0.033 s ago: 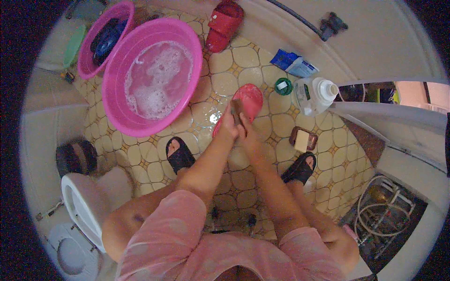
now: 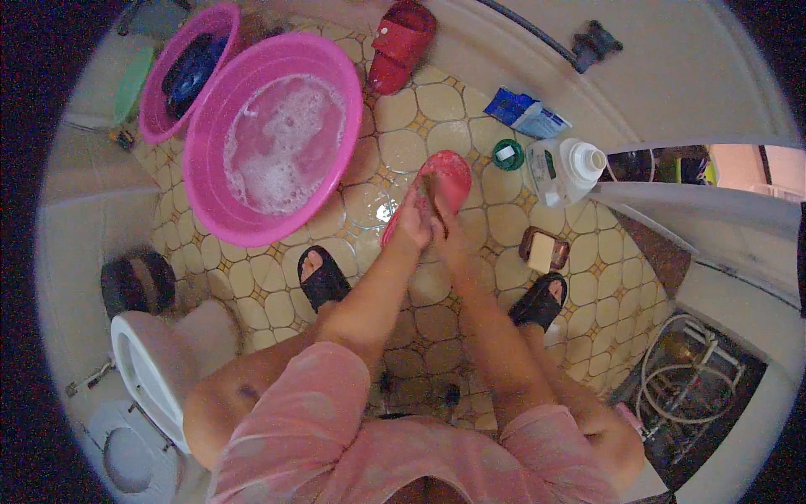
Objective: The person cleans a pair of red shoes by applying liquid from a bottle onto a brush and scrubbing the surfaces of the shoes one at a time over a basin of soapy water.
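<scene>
While both forearms reach forward over the wet tiled floor [image 2: 470, 126], the large round pink plastic basin of soapy water [image 2: 273, 139] makes the handiest landmark. Behind that basin and partly tucked under its far-left rim sits a smaller pink plastic tub [image 2: 180, 63] with a dark blue item inside. Well to the near-left of the basin stands a white ceramic toilet [image 2: 147, 361]. To the right of the basin, beyond the hands, a white plastic jug with a wide open neck [image 2: 564, 168] lies near the wall, with a round green cap [image 2: 508, 154] just beside it on the basin side and a blue-and-white packet [image 2: 526, 112] behind it. A red rubber slipper [image 2: 403, 42] lies behind the basin's far-right edge.

Just right of the basin's near rim, a coral-pink rubber slipper [image 2: 445, 181] is held tilted above the floor. The left hand [image 2: 413, 220] is closed around the slipper's near end, fingers wrapped on it. The right hand [image 2: 447, 227] presses against the slipper's underside right beside the left, fingers curled; whether it pinches something small there I cannot tell.

Nearer than the basin, two feet in black slide sandals [image 2: 323, 281] rest on the tiles, and a brown soap dish holding a pale yellow bar [image 2: 543, 249] sits further right.
</scene>
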Demonstrator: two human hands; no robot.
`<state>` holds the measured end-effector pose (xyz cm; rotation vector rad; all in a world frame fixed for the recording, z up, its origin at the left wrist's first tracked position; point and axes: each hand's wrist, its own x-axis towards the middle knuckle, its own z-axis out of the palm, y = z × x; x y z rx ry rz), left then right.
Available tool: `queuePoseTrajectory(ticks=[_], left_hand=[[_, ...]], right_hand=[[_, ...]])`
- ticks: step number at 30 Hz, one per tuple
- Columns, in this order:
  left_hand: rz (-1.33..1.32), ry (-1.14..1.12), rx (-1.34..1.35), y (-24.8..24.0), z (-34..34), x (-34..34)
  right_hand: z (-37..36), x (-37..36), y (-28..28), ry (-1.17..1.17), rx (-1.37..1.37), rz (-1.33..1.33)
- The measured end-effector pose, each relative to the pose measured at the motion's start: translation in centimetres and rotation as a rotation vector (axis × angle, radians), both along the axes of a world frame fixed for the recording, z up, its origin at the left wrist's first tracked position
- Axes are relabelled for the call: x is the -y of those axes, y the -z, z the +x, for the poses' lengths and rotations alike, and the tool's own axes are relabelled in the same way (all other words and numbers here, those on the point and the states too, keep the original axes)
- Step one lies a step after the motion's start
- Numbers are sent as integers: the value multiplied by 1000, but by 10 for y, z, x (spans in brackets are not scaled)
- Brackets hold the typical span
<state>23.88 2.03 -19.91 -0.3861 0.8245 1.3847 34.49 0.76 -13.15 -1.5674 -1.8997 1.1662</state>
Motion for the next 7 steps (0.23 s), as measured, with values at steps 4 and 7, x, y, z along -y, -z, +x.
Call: queuePoseTrajectory(ticks=[4, 7], left_hand=[[185, -38, 193, -2, 15, -2], [209, 2, 176, -4, 5, 0]], right_hand=[[13, -51, 14, 16, 239, -122], [6, -47, 17, -32, 365, 149]])
